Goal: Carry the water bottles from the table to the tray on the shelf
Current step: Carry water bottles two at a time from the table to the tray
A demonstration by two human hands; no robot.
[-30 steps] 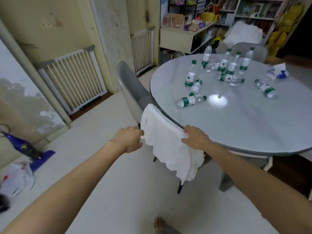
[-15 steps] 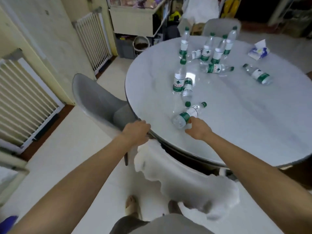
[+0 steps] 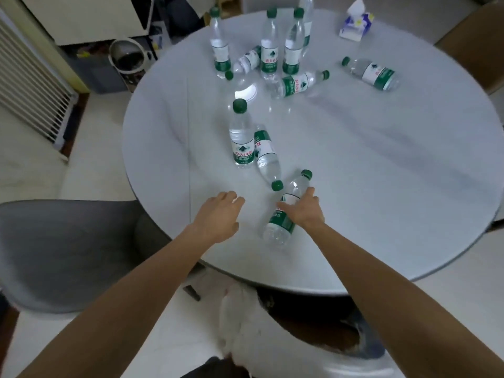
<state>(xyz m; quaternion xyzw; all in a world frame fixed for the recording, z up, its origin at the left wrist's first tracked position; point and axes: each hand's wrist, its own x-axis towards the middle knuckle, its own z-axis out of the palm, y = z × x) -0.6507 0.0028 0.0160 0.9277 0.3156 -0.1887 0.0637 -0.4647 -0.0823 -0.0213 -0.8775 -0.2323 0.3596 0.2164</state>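
Several clear water bottles with green caps and green labels stand or lie on the round grey table (image 3: 381,186). My right hand (image 3: 305,211) is wrapped over the nearest lying bottle (image 3: 283,219) at the table's front edge. Just beyond it lies a second bottle (image 3: 267,156), beside an upright bottle (image 3: 241,137). My left hand (image 3: 218,214) hovers above the tabletop, left of the gripped bottle, fingers loosely apart and holding nothing. More bottles cluster at the far side (image 3: 270,47), and one lies alone at the right (image 3: 373,73). No tray or shelf is in view.
A grey chair (image 3: 68,246) stands at the left, against the table. A white towel (image 3: 259,331) hangs below the table edge near me. A tissue pack (image 3: 354,25) sits at the far right of the table. A pot (image 3: 128,54) and a white gate (image 3: 30,85) lie on the left.
I have come closer to the table and look more steeply down. My left hand left the table edge and moved over the top. My right hand has closed over the nearest bottle.
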